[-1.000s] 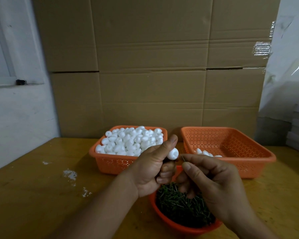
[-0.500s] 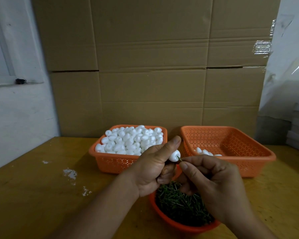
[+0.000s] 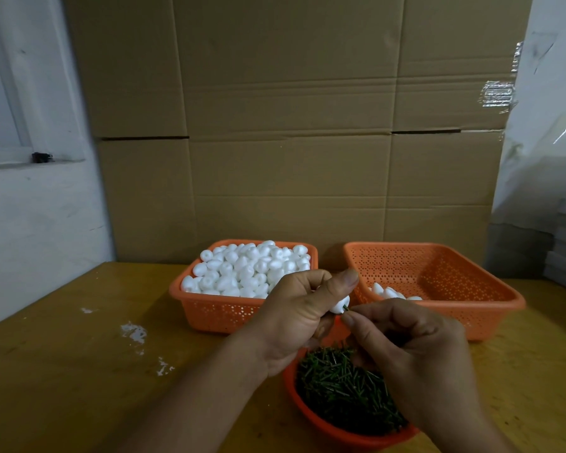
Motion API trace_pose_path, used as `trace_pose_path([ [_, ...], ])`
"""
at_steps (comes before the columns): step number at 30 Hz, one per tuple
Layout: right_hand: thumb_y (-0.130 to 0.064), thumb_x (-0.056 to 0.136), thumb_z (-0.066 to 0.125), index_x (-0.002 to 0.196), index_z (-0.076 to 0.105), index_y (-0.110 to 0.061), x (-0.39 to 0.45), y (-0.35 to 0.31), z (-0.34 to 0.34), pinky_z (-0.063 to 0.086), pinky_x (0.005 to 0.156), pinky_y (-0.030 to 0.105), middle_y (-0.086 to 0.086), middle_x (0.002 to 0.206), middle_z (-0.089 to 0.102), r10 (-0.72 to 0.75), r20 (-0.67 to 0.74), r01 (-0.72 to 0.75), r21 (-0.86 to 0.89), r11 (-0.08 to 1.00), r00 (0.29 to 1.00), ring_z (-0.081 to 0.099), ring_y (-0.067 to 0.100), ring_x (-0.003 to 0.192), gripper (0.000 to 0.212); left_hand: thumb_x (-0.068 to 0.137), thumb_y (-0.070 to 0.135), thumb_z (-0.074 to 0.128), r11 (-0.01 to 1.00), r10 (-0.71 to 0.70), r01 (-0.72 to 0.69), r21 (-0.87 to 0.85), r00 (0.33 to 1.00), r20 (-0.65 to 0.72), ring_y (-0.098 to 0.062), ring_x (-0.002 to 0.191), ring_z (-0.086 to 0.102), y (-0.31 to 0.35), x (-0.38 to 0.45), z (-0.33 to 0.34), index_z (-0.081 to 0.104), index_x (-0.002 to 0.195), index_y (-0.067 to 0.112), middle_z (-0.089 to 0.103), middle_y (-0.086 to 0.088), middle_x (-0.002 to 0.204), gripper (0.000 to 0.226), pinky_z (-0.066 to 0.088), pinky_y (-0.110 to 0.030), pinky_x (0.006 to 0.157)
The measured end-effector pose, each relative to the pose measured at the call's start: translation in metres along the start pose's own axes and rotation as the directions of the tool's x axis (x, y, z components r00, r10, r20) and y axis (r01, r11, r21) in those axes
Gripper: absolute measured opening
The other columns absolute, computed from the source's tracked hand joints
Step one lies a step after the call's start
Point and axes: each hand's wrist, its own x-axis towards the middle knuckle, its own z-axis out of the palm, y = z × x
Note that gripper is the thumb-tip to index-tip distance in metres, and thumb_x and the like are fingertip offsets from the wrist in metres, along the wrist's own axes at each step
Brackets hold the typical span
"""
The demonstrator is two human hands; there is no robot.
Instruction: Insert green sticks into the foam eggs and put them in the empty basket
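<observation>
Here, small white foam egg (image 3: 340, 305) pinched in left hand (image 3: 294, 318), right hand (image 3: 406, 341) pinching green stick (image 3: 345, 308).

The foam eggs (image 3: 242, 273) looked matt white and slightly grainy. Both baskets (image 3: 438, 276) were perforated orange plastic with a dull sheen. The desk (image 3: 62, 371) was worn, scuffed wood; the boxes (image 3: 291, 125) behind were matt brown cardboard.

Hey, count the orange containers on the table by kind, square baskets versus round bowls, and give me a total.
Square baskets: 2, the egg-filled basket and the nearly empty basket
Round bowls: 1, the stick bowl
Total: 3
</observation>
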Motion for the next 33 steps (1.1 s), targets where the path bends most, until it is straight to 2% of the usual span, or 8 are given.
trace_pose_path([
  [4,-0.041,0.075,0.071,0.081,0.079,-0.031,-0.001,0.000,0.000,0.058,0.048,0.040,-0.004,0.063,0.073,-0.017,-0.005,0.017,-0.013,1.000,1.000,0.069,0.014,0.050,0.015,0.075,0.051,0.073,0.999,0.037,-0.037,0.031,0.999,-0.016,-0.008,0.039,0.030,0.001,-0.001,0.001,0.052,0.067,0.015,0.038,-0.001,0.050,0.042,0.025,-0.019,0.039],
  [8,-0.027,0.081,0.071,0.089,0.079,-0.035,-0.001,0.004,0.002,0.061,0.053,0.032,-0.009,0.069,0.075,-0.021,-0.014,0.021,-0.017,1.000,1.000,0.072,0.010,0.056,0.013,0.075,0.048,0.074,0.990,0.110,-0.104,0.090,0.991,-0.072,-0.007,0.038,0.038,0.002,-0.001,0.003,0.058,0.065,0.015,0.045,0.001,0.045,0.037,0.032,-0.017,0.040],
  [12,-0.007,0.087,0.072,0.092,0.077,-0.030,0.001,0.010,0.003,0.061,0.056,0.037,-0.009,0.074,0.076,0.010,-0.034,-0.012,-0.071,0.997,0.999,0.072,0.010,0.059,0.024,0.079,0.042,0.074,0.966,0.199,-0.178,0.188,0.975,-0.098,-0.004,0.042,0.046,0.001,0.000,0.003,0.066,0.060,0.024,0.052,0.003,0.047,0.027,0.039,-0.014,0.047],
  [17,-0.006,0.089,0.070,0.087,0.075,-0.027,0.002,0.010,0.002,0.062,0.060,0.039,-0.008,0.074,0.077,0.059,-0.014,-0.059,-0.023,0.998,0.998,0.074,0.014,0.062,0.023,0.089,0.053,0.066,0.934,0.217,-0.199,0.296,0.976,-0.028,0.000,0.048,0.049,0.001,-0.002,0.006,0.069,0.066,0.025,0.055,0.008,0.053,0.036,0.039,-0.011,0.050],
  [22,-0.002,0.091,0.067,0.082,0.075,-0.021,0.004,0.007,0.000,0.053,0.051,0.017,-0.003,0.068,0.075,0.045,-0.010,-0.044,0.058,0.997,0.999,0.070,0.009,0.056,0.023,0.089,0.046,0.065,0.960,0.162,-0.171,0.221,0.985,0.058,-0.012,0.062,0.053,0.007,-0.004,0.003,0.074,0.086,0.018,0.063,0.001,0.070,0.030,0.044,-0.024,0.054],
  [25,-0.004,0.089,0.069,0.078,0.077,-0.028,0.006,0.007,-0.001,0.049,0.052,0.013,-0.005,0.067,0.075,0.007,-0.034,-0.005,0.064,0.998,0.999,0.068,0.005,0.056,0.028,0.091,0.036,0.066,0.965,0.165,-0.177,0.191,0.983,0.078,-0.015,0.065,0.054,0.007,-0.005,0.002,0.075,0.093,0.016,0.064,-0.001,0.073,0.022,0.046,-0.026,0.058],
  [28,-0.012,0.086,0.072,0.084,0.077,-0.040,0.008,0.008,-0.001,0.052,0.068,0.016,-0.014,0.067,0.073,-0.070,-0.041,0.070,0.002,0.998,0.997,0.068,0.005,0.060,0.029,0.094,0.036,0.065,0.951,0.197,-0.209,0.230,0.978,0.074,-0.011,0.061,0.052,0.007,-0.005,0.004,0.075,0.087,0.021,0.061,0.003,0.069,0.020,0.043,-0.027,0.056],
  [33,-0.026,0.081,0.071,0.078,0.078,-0.037,0.009,0.007,0.000,0.042,0.054,0.008,-0.014,0.061,0.069,-0.057,-0.056,0.060,0.056,0.997,0.997,0.060,0.000,0.054,0.013,0.093,0.047,0.062,0.891,0.288,-0.293,0.347,0.955,0.068,0.000,0.059,0.054,0.007,-0.006,0.007,0.069,0.079,0.031,0.060,0.012,0.064,0.023,0.043,-0.015,0.058],
])
